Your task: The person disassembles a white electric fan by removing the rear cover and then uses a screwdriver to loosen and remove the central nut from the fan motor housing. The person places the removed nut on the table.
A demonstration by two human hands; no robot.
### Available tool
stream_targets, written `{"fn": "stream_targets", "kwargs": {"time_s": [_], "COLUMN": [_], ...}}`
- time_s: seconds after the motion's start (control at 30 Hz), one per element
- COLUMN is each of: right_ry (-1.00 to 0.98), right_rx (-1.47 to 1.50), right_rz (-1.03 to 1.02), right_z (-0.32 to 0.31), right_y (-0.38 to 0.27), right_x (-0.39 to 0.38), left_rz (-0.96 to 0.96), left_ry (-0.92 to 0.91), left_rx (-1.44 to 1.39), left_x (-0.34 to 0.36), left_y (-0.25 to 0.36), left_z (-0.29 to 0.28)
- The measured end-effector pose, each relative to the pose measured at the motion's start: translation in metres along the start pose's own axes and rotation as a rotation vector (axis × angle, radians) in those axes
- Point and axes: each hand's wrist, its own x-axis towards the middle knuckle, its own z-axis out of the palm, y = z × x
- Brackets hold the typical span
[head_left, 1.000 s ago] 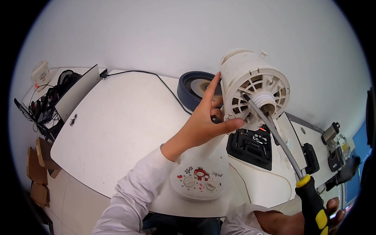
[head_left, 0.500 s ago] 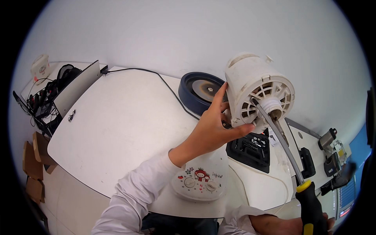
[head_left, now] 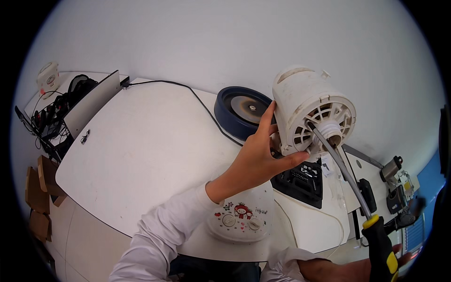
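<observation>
My left hand grips a white round plastic housing and holds it up in the air, its ribbed open end turned toward me. My right hand, low at the right edge, is closed on the black and yellow handle of a long screwdriver. The metal shaft runs up and left, and its tip sits inside the ribbed end of the housing beside the white centre hub. Under my left forearm lies a white appliance panel with knobs and a cartoon print.
A white table carries a dark blue round disc, a black grid-like part, a black cable and small tools at the right. A laptop, headphones and wires sit at the far left. Cardboard boxes lie on the floor.
My left hand has raised the housing a little and shifted it right. The screwdriver stays in its ribbed end, and my right hand has dropped lower in the view.
</observation>
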Motion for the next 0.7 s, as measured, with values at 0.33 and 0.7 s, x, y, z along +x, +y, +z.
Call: {"fn": "stream_targets", "kwargs": {"time_s": [0.33, 0.7], "right_ry": [0.104, 0.038], "right_rx": [0.055, 0.063], "right_rz": [-0.029, -0.050], "right_z": [0.011, 0.001], "right_y": [0.001, 0.005], "right_x": [0.002, -0.002], "left_rz": [0.017, 0.051], "left_ry": [-0.011, -0.005], "left_rx": [-0.026, 0.020], "left_x": [-0.001, -0.001], "left_y": [-0.001, -0.003], "left_z": [0.003, 0.003]}}
